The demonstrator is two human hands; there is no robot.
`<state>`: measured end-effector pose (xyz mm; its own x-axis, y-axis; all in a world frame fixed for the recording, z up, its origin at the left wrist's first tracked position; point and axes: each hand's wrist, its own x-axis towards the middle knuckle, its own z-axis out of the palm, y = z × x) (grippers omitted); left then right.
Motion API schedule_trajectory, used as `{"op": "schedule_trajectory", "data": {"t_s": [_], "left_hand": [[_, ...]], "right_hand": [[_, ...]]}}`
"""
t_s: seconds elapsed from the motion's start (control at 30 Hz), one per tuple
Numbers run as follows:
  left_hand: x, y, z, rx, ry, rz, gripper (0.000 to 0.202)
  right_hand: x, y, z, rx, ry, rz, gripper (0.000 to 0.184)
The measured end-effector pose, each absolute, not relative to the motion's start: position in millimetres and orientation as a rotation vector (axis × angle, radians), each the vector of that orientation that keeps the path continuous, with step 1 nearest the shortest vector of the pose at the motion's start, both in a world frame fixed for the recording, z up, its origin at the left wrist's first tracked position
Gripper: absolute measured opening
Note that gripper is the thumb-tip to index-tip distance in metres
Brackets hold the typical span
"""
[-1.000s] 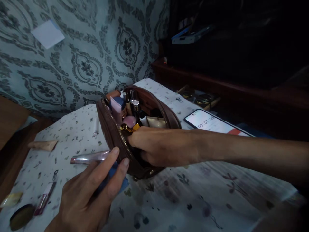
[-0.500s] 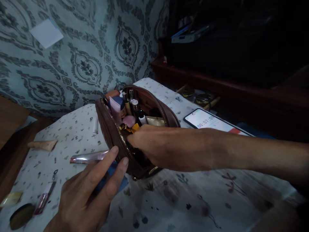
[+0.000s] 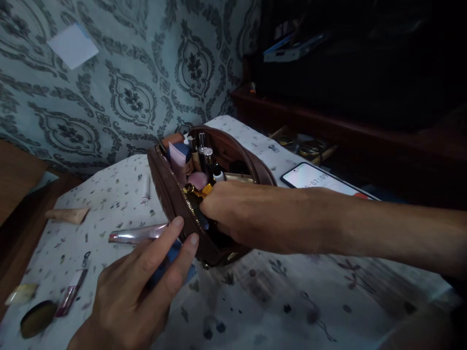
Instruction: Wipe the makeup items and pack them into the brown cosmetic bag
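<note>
A brown zip makeup bag (image 3: 166, 187) stands unzipped on the patterned cloth. Inside are a pale pink tube (image 3: 177, 163), a pink round item (image 3: 198, 180), silver-capped bottles (image 3: 208, 158) and gold-coloured items (image 3: 206, 190). My right hand (image 3: 233, 209) reaches into the near part of the bag, its fingertips hidden. Against the bag's near-left side rest the fingertips of my left hand (image 3: 140, 284), its fingers stretched and apart. A shiny silver-pink tube (image 3: 136, 234) lies just beyond that hand, and something blue (image 3: 173, 257) shows beneath its fingers.
Left on the cloth lie a beige tube (image 3: 69, 215), a white tube (image 3: 146, 188), a lip gloss (image 3: 69, 296), a round dark compact (image 3: 38, 318) and a yellowish item (image 3: 22, 294). A phone (image 3: 310, 177) showing a timer lies right of the bag. Behind is a papered wall (image 3: 131, 97).
The view has shifted slightly. My right hand stays in the bag with a small shift, and a bluish item now shows beside its fingers. My left hand keeps its place against the bag.
</note>
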<state>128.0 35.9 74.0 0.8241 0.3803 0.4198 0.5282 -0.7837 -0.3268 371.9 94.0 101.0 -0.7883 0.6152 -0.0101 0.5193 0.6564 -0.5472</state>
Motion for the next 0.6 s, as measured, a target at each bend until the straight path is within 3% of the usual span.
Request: {"op": "schedule_trajectory", "data": {"t_s": [0.6], "left_hand": [[137.1, 35.8, 75.9, -2.538, -0.671, -0.513, 0.048]], "right_hand": [[368.4, 90.6, 101.1, -1.026, -2.697, 0.617, 0.019]]}}
